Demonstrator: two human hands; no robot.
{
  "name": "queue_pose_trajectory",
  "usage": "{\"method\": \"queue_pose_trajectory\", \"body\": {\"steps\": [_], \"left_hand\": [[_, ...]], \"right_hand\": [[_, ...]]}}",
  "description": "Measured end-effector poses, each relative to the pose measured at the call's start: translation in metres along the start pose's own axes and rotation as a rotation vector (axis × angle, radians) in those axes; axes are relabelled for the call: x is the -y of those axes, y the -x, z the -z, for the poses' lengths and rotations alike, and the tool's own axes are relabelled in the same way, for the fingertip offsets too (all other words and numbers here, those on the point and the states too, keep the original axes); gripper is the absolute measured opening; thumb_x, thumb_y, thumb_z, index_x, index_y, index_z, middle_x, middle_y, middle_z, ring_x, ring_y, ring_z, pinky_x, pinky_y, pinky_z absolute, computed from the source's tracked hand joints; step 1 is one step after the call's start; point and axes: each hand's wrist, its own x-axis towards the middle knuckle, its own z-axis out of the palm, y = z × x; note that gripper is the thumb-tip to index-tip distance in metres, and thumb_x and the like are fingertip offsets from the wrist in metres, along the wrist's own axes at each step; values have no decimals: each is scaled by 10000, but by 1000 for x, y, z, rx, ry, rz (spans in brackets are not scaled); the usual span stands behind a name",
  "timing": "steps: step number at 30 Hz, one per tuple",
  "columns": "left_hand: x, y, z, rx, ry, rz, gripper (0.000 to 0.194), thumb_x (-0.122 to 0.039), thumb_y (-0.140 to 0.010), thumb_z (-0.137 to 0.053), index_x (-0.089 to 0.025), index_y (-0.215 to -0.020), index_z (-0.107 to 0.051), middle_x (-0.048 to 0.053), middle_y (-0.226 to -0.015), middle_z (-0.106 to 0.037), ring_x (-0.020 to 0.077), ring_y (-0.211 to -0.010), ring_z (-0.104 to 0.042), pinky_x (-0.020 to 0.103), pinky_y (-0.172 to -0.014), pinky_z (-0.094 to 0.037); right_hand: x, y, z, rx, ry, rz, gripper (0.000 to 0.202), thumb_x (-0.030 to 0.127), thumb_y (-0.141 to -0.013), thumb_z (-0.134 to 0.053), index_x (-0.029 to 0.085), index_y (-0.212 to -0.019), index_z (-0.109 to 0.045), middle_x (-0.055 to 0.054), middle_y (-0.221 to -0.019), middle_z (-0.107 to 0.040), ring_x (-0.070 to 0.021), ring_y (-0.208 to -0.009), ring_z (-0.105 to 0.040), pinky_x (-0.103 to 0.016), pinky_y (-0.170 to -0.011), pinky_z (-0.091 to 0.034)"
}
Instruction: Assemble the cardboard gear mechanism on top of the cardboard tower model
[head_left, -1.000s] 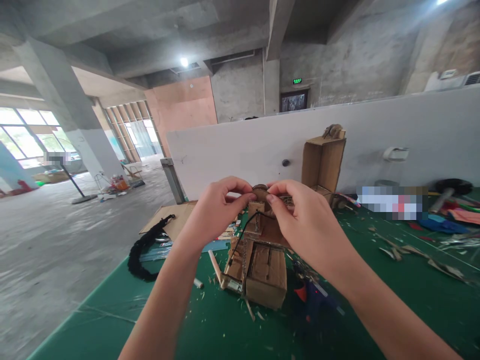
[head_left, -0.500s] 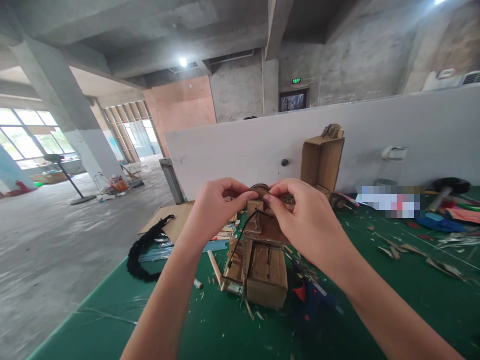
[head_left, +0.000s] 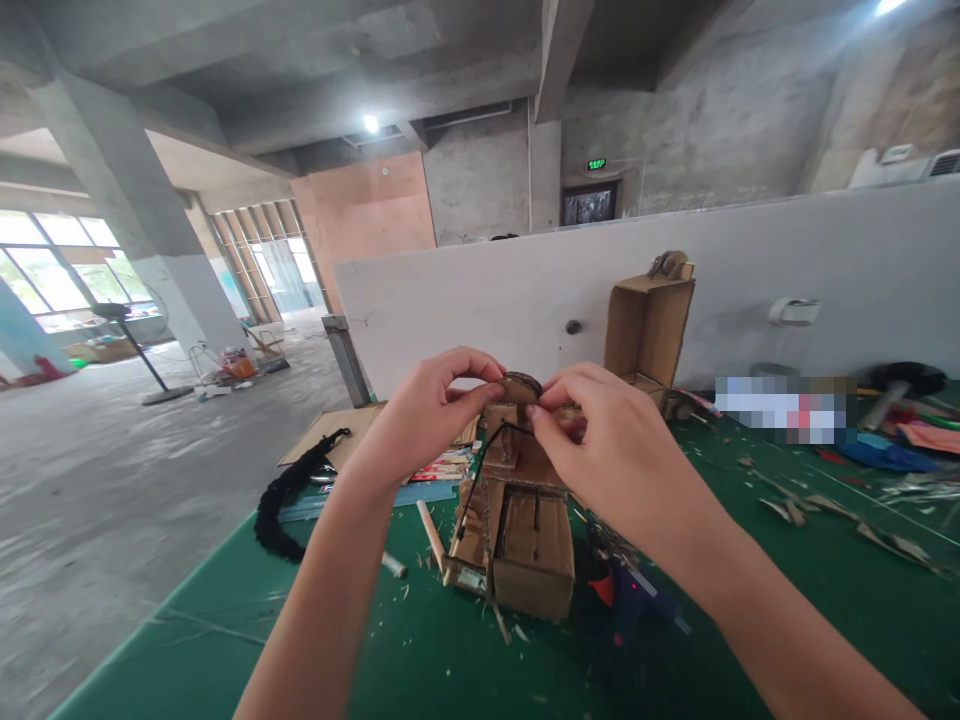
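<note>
the disc (head_left: 519, 386) is at the top of the cardboard model (head_left: 534, 582), which stands on the bench (head_left: 420, 660). the left hand (head_left: 416, 425) pinches the disc at its left edge between thumb and fingers. the right hand (head_left: 604, 425) has thumb and fingers drawn together at the right edge; whether they grip the disc cannot be told. a cord (head_left: 489, 443) hangs along the model's left side. the glue gun (head_left: 637, 600) lies right of the model

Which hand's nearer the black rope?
Left. The left hand is to the right of the black rope; the right hand is farther right, across the cardboard disc.
</note>
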Motion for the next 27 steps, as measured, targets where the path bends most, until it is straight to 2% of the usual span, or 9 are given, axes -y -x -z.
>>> {"method": "queue_pose_trajectory", "body": {"steps": [3,7,11,15,19,22,27], "left_hand": [[0,0,-2,-10,12,-4,73,-210,-842,-563,-169,-866,-619,36,-956,-655,145,-910,-606,289,-800,-513],[-2,0,-6,-42,51,20,102,-239,-825,-591,-165,-868,-646,44,-912,-675,152,-871,-625,305,-804,-522],[1,-2,-11,-85,133,72,154,-274,-768,-667,-152,-861,-653,64,-893,-702,169,-852,-653,326,-814,-529],[5,-2,-8,-153,134,115,203,-301,-713,-726,-150,-829,-657,61,-878,-709,167,-833,-664,308,-786,-532],[2,1,-1,-82,49,75,132,-272,-751,-699,-148,-789,-676,50,-873,-705,147,-829,-647,279,-790,-519],[0,3,3,-31,5,93,123,-256,-769,-678,-154,-838,-676,41,-876,-704,145,-824,-640,276,-774,-518],[5,1,2,26,-15,132,113,-280,-806,-625,-173,-835,-647,16,-835,-688,132,-789,-617,268,-722,-488]], "right_hand": [[2,0,1,-102,-14,86,87,234,-856,-538,155,-853,-575,-60,-901,-600,-174,-820,-588,-319,-718,-492],[0,-1,2,-131,-42,159,66,175,-862,-534,152,-859,-596,-59,-926,-606,-160,-857,-582,-294,-739,-491],[-4,-4,2,-140,-65,105,48,183,-846,-570,164,-827,-609,-53,-955,-626,-166,-888,-592,-302,-762,-485],[-6,-6,2,-56,-86,18,82,219,-849,-572,179,-781,-594,-49,-985,-633,-174,-896,-590,-326,-787,-472],[-5,-4,1,35,-94,-29,97,211,-877,-522,187,-799,-573,-55,-1001,-628,-188,-939,-561,-337,-791,-456],[-3,-2,0,47,-90,-39,95,201,-884,-499,190,-808,-554,-60,-1009,-629,-196,-950,-553,-337,-769,-448],[-1,-5,3,77,-142,-85,131,255,-882,-508,190,-813,-598,-45,-883,-669,-176,-818,-610,-316,-701,-444]]}}
